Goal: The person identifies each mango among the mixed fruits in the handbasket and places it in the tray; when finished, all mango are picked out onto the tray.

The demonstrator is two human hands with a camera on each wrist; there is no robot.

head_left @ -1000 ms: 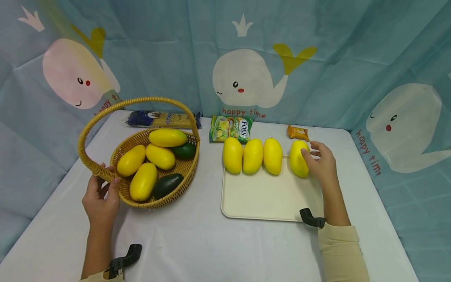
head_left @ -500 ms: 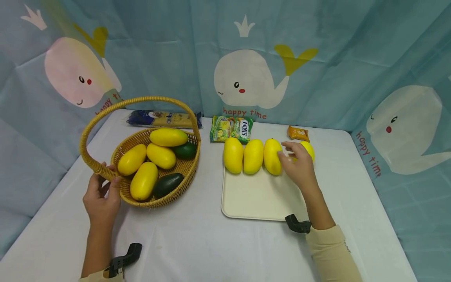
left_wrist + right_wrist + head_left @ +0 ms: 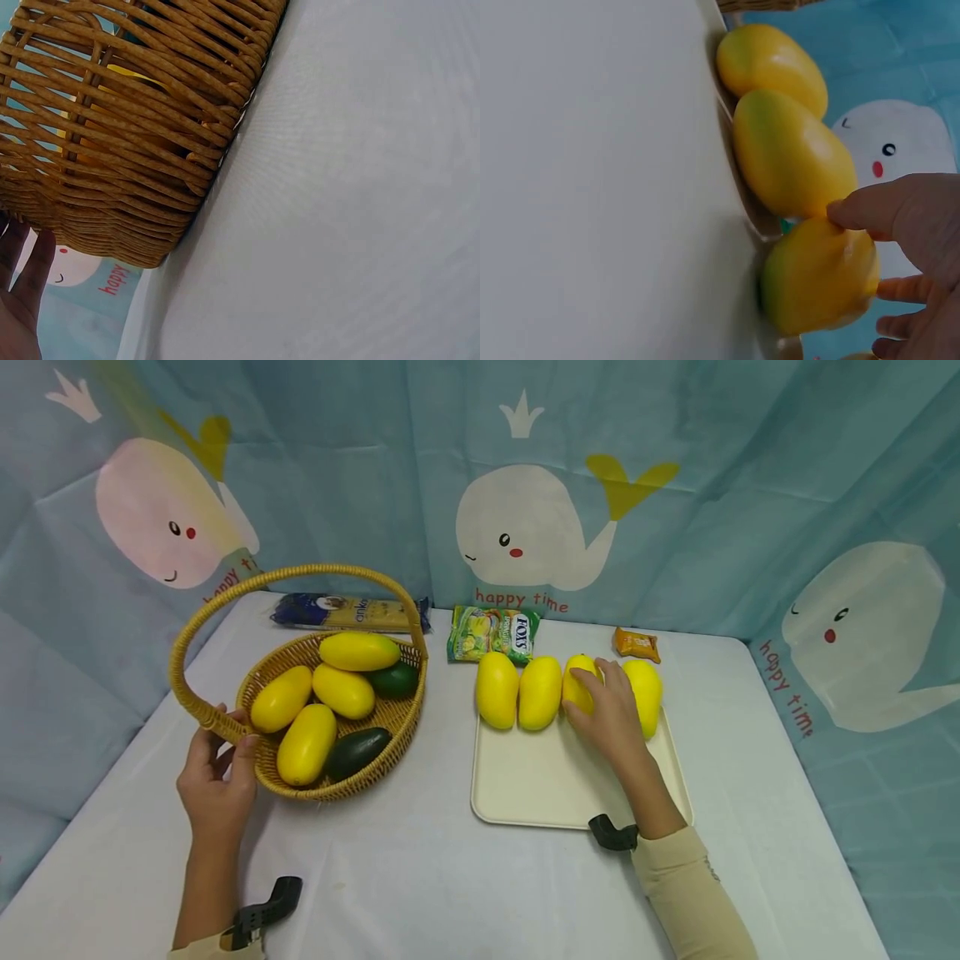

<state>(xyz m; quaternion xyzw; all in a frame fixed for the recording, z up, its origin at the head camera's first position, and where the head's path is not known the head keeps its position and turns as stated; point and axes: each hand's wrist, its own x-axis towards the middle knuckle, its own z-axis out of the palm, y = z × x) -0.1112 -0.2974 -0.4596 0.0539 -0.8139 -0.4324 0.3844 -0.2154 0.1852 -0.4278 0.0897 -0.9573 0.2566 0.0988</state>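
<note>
My left hand (image 3: 217,781) holds the wicker basket (image 3: 405,752) at its left rim, by the foot of the tall handle. Several yellow mangoes (image 3: 306,745) and two dark green oval fruits (image 3: 357,755) lie in it. On the right, my right hand (image 3: 611,714) grips a yellow mango (image 3: 577,693) at the back edge of the cream tray (image 3: 547,785); in the right wrist view the thumb lies on one side of that mango (image 3: 817,277) and fingers on the other. Two mangoes (image 3: 540,693) stand left of it, another (image 3: 643,693) right of it.
Behind the basket lies a blue and yellow packet (image 3: 352,612). A green candy bag (image 3: 492,633) and a small orange wrapper (image 3: 636,644) are behind the mangoes. A blue whale-print curtain (image 3: 360,485) backs the white table (image 3: 390,877).
My right hand has let go of the rightmost mango and moved left to the mango beside it, which it now grips. My left hand has stayed on the basket.
</note>
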